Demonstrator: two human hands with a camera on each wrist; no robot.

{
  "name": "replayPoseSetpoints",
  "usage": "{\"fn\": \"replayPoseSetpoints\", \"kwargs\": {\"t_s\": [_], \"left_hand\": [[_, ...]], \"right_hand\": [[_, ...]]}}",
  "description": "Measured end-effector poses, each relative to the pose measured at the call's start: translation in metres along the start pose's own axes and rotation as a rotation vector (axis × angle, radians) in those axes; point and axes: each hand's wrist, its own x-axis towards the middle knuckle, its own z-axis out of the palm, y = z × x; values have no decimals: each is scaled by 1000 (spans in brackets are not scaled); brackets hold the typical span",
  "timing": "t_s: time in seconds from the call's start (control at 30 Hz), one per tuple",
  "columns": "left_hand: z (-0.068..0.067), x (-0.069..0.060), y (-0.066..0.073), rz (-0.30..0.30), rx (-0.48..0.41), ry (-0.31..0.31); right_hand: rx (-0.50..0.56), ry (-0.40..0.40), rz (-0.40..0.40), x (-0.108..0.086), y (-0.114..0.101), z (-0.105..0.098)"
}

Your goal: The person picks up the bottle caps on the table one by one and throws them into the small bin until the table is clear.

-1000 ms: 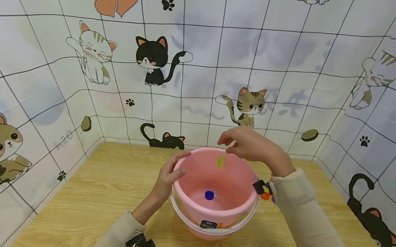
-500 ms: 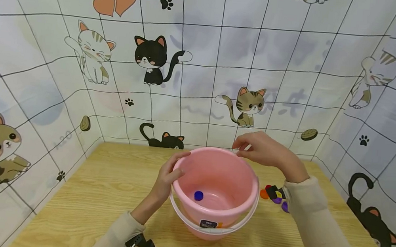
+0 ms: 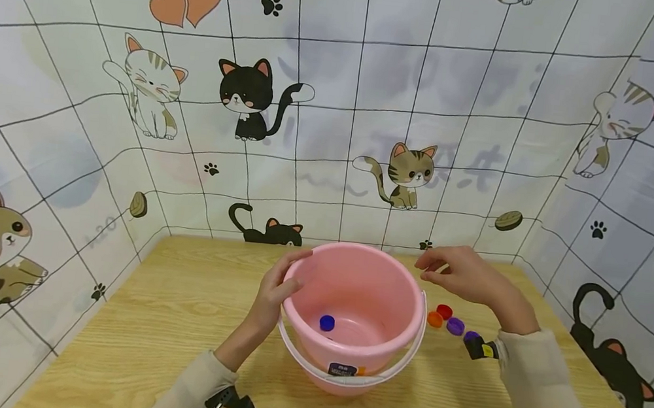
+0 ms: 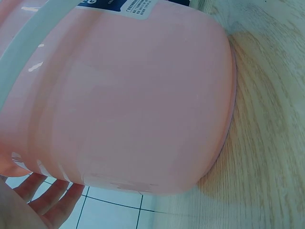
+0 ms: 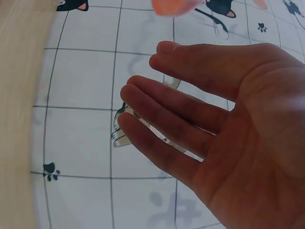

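Note:
A pink bucket [image 3: 348, 357] with a white handle [image 3: 345, 382] stands upright on the wooden table. My left hand [image 3: 274, 291] grips its left rim, thumb over the inside; in the left wrist view the fingers [image 4: 64, 202] lie along the outside wall. A blue bottle cap [image 3: 327, 323] lies on the bucket floor; the near wall hides part of the inside. To the right of the rim my right hand [image 3: 468, 277] hovers with loosely bent fingers, holding nothing. Below it on the table are an orange cap [image 3: 435, 319], a red cap [image 3: 444, 312] and a purple cap [image 3: 455, 326].
A second purple cap [image 3: 471, 335] is partly hidden by the black camera on my right wrist. The wooden table [image 3: 188, 296] reaches back to white sheeting [image 3: 334, 132] with printed cats, which rises behind and on both sides.
A yellow-green cap seen in mid-air inside the bucket is out of sight now. The blue cap has shifted left. My right hand has moved right and down, off the rim; my left hand stays.

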Motion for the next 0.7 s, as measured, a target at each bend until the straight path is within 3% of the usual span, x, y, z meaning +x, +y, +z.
{"fn": "replayPoseSetpoints", "kwargs": {"t_s": [0.37,0.7], "left_hand": [[1,-1,0,-9,-6,-11],[0,-2,0,-20,7,2]], "right_hand": [[24,31,48,-37,45,24],[-11,48,99,-55,69,37]]}}
